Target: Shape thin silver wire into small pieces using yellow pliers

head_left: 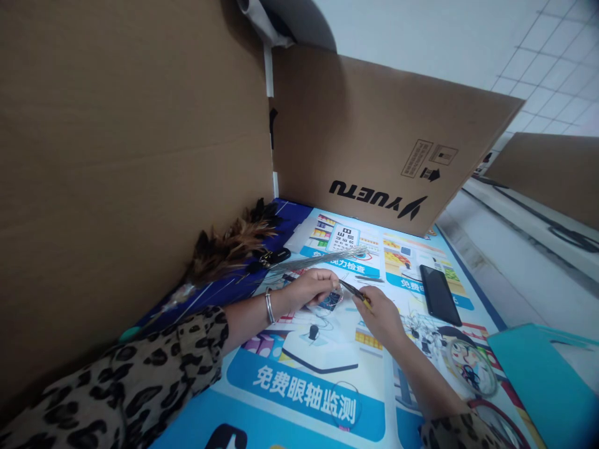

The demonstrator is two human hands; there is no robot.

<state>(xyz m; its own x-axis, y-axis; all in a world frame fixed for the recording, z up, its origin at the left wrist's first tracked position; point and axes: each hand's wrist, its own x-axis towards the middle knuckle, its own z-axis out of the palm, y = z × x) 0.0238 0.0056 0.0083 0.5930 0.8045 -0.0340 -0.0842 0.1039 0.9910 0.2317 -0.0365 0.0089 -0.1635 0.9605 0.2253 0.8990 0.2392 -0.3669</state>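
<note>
My left hand [311, 288] is closed in a pinch on a small dark blue piece [331, 300] with thin wire around it, just above the printed poster [304, 386] that covers the table. My right hand [381, 315] is closed round thin dark pliers or tweezers [352, 290], whose tip points left and meets the blue piece. A silver bangle [269, 305] sits on my left wrist. Both sleeves are leopard print. A bundle of thin metal wires [318, 259] lies just behind my left hand.
A pile of brown and black feathers [231, 243] lies at the left by the cardboard wall [116, 156]. Another cardboard panel [384, 143] marked YUETU stands at the back. A black phone [438, 293], a clear round container [470, 368] and a teal lid [543, 380] are on the right.
</note>
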